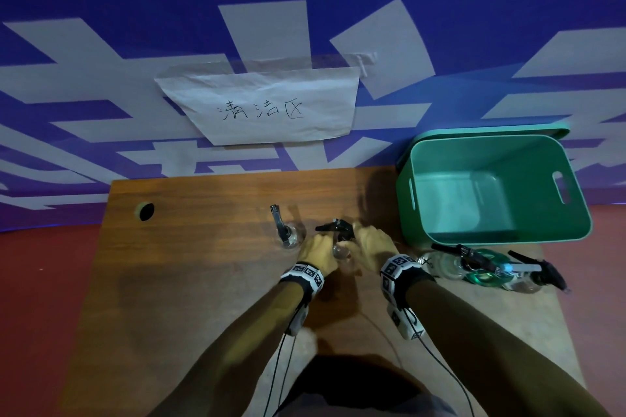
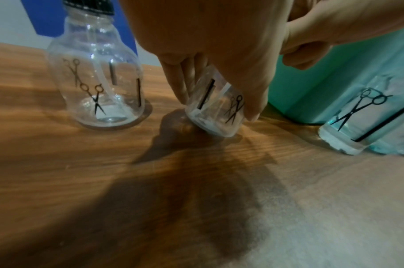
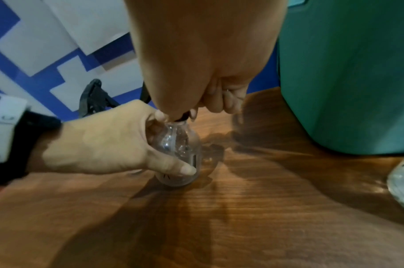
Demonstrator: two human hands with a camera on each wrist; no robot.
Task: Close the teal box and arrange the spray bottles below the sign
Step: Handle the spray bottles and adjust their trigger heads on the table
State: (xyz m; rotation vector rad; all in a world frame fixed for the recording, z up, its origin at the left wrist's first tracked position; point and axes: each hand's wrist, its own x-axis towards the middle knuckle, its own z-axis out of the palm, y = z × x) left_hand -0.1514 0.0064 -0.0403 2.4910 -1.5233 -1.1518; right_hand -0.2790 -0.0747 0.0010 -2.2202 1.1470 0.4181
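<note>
Both hands hold one clear spray bottle (image 1: 339,249) with a black trigger head (image 1: 335,228) at the table's middle. My left hand (image 1: 318,252) grips its body, which tilts with its base on the wood in the left wrist view (image 2: 216,116). My right hand (image 1: 367,242) grips its neck and head (image 3: 182,117). A second clear bottle (image 1: 289,234) with a silver head stands just left of it. The teal box (image 1: 572,186) stands open at the right, its lid (image 1: 491,132) propped behind it. The paper sign (image 1: 261,108) hangs on the wall above the table.
Several more spray bottles (image 1: 487,269) cluster in front of the teal box, one of them teal. The wooden table (image 1: 189,281) has a cable hole (image 1: 146,211) at its far left. The blue and white wall rises right behind the table's far edge.
</note>
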